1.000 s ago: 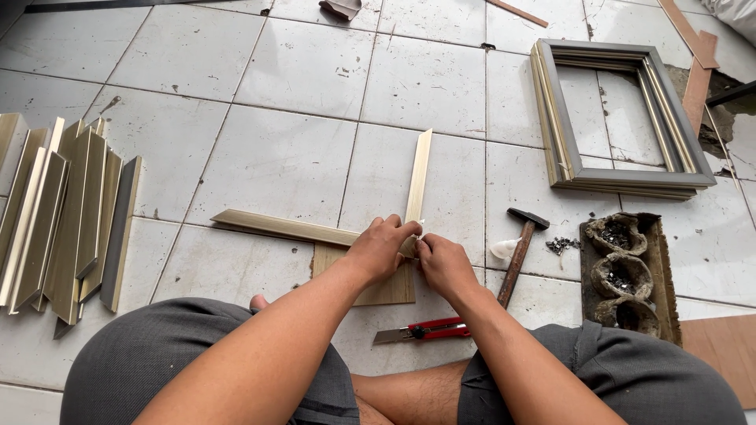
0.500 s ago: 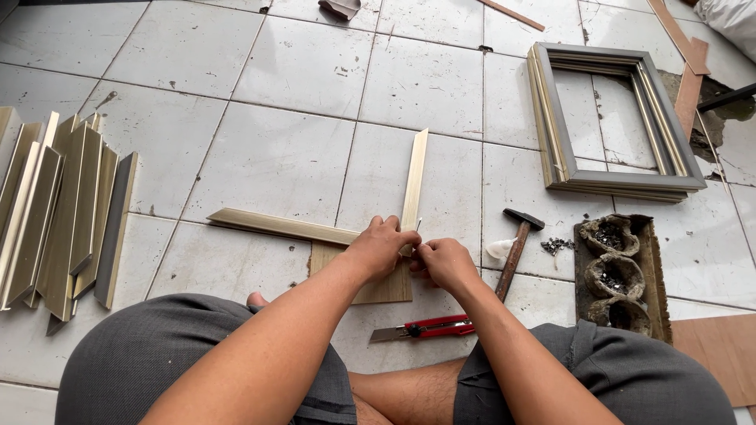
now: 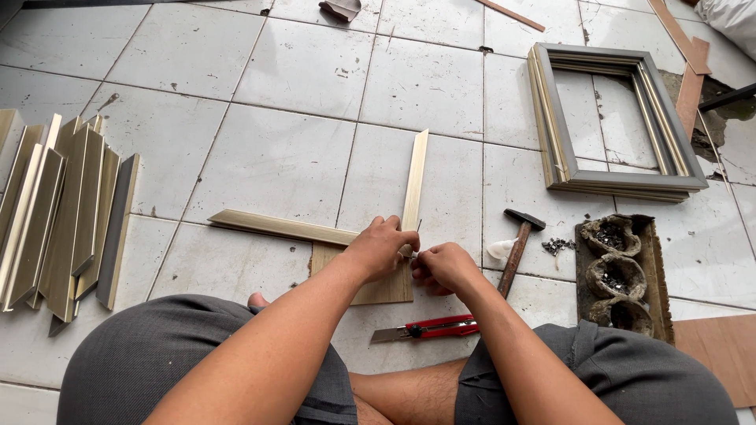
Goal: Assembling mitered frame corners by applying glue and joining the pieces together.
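Observation:
Two gold frame moulding strips meet in a corner on a small wooden board (image 3: pixel 387 287) on the tiled floor. The long strip (image 3: pixel 276 227) runs left, the short strip (image 3: pixel 415 177) runs away from me. My left hand (image 3: pixel 380 248) presses down on that corner joint, fingers curled over it. My right hand (image 3: pixel 441 266) is beside it, fingertips pinched at the joint; what it pinches is too small to tell. A hammer (image 3: pixel 517 244) and a red utility knife (image 3: pixel 429 328) lie close to my right hand.
Several cut moulding strips (image 3: pixel 67 216) lie in a row at the left. A stack of finished grey-gold frames (image 3: pixel 610 118) sits at the upper right. A dark tray with three bowls of small nails (image 3: pixel 618 275) is by my right knee. Wood offcuts lie at the far edge.
Both hands stay on the corner joint with only slight shifts. The view has drifted a little; nothing else has moved.

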